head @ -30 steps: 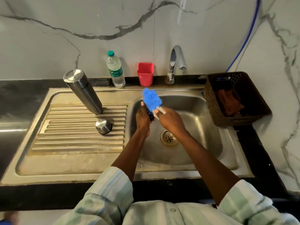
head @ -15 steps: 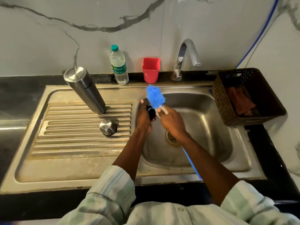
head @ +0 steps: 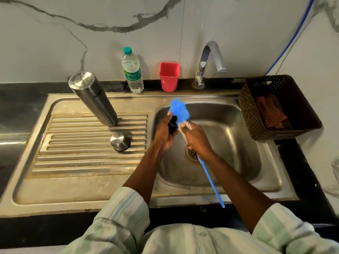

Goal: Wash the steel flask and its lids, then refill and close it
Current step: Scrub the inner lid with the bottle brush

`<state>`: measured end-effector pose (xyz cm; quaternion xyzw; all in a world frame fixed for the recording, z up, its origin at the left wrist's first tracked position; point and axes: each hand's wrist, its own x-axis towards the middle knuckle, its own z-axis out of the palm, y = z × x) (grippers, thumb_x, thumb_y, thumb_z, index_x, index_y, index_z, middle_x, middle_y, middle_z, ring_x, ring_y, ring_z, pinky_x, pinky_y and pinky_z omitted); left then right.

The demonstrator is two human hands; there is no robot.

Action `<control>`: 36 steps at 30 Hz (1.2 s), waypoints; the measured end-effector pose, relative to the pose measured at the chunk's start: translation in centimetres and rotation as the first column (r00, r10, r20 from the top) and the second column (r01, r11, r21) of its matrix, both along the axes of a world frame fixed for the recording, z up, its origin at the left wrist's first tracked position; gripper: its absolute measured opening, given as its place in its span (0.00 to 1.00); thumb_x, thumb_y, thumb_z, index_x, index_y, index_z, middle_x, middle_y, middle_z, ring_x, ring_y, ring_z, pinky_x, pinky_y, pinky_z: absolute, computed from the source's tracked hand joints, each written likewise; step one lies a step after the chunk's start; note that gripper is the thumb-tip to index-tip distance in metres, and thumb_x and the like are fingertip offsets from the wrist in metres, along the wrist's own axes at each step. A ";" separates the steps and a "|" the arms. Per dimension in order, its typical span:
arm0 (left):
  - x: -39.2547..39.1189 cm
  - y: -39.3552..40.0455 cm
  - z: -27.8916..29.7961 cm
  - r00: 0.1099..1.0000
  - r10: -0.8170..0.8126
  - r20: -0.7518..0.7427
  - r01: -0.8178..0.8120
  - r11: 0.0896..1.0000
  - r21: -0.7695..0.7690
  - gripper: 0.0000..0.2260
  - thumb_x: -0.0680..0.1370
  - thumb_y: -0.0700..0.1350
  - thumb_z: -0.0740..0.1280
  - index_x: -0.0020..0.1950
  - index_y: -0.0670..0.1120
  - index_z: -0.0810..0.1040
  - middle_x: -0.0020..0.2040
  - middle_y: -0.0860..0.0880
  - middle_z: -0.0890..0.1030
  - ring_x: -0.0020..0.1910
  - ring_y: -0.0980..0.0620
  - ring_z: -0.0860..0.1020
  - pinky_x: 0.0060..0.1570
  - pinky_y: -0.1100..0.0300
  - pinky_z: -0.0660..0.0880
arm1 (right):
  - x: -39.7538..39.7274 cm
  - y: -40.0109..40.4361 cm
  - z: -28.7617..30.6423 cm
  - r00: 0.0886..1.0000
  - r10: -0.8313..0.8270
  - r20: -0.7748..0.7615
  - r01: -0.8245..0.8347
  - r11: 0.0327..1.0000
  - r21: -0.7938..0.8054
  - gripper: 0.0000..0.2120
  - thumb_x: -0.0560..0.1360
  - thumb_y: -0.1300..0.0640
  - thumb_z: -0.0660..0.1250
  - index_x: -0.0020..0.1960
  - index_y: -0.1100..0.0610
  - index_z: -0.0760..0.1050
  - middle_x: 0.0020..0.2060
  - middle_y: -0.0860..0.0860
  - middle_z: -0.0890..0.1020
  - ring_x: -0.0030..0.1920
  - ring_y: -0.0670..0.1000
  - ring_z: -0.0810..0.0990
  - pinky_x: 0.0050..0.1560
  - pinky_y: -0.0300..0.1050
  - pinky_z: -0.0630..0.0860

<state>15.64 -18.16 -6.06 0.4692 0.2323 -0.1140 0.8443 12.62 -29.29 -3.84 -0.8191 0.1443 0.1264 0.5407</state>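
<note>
Gripped, both hands, over sink basin.

1. R hand: fingers curled round stem of blue bottle brush, close under the bristle head; long blue handle trails back toward the person, past the basin's front edge. More of that handle shows now than 1 s ago, but the camera has also shifted, so no firm read.
2. L hand: wrapped round small black inner lid, mostly hidden by fingers. Bristles sit just above and against it.
3. Change vs 1 s and 0.5 s ago: little. Same two holds, same spot above drain; brush head angle varies slightly, which reads as scrubbing strokes. Judgement: lid-scrub step ongoing, not finished.
4. Steel cap: dome up on ribbed drainboard, apart from hands. Position unchanged.
5. Steel flask: standing inverted on drainboard, base up, just behind cap. Unchanged. Judgement: prob. already washed and draining, cannot confirm.
6. Tap: no water stream visible.
7. Water bottle, red cup: back ledge, side by side.
8. Brown basket: R of basin, checked cloth inside.

Task status, est.: rinse of lid, then refill and closing, all outstanding. Risk: small wet lid may slip toward drain.
</note>
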 end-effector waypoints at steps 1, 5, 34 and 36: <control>0.2 0.3 0.0 0.999 0.038 0.017 -0.037 0.999 -0.037 0.12 0.85 0.48 0.59 0.57 0.44 0.80 0.48 0.47 0.86 0.52 0.46 0.81 0.56 0.51 0.76 | -0.7 0.5 -0.2 0.999 0.032 0.021 -0.032 0.999 -0.015 0.17 0.79 0.44 0.62 0.64 0.50 0.77 0.45 0.47 0.83 0.38 0.44 0.76 0.33 0.39 0.72; -0.2 0.3 0.0 0.996 0.053 0.073 -0.052 0.999 -0.012 0.15 0.83 0.54 0.62 0.52 0.47 0.84 0.54 0.42 0.85 0.54 0.42 0.82 0.55 0.49 0.79 | -2.1 1.9 -0.6 0.998 0.012 0.065 -0.007 0.997 -0.078 0.18 0.79 0.43 0.60 0.66 0.47 0.75 0.56 0.48 0.83 0.52 0.52 0.81 0.53 0.50 0.78; -0.4 2.5 1.2 0.958 -0.285 -0.021 0.224 0.707 0.671 0.19 0.76 0.59 0.72 0.53 0.43 0.77 0.39 0.46 0.80 0.33 0.52 0.75 0.31 0.58 0.76 | -1.1 -1.6 0.6 0.985 -0.076 -0.153 0.081 0.996 0.025 0.13 0.79 0.47 0.62 0.56 0.53 0.79 0.30 0.50 0.74 0.26 0.48 0.69 0.21 0.32 0.63; -0.1 2.7 1.6 0.914 -0.391 -0.110 0.370 0.690 0.622 0.13 0.80 0.51 0.69 0.56 0.43 0.74 0.43 0.44 0.78 0.37 0.50 0.75 0.36 0.55 0.76 | -1.2 -1.4 0.4 0.990 -0.089 -0.107 0.095 0.994 0.046 0.15 0.79 0.46 0.63 0.60 0.51 0.79 0.30 0.48 0.75 0.26 0.48 0.70 0.22 0.35 0.65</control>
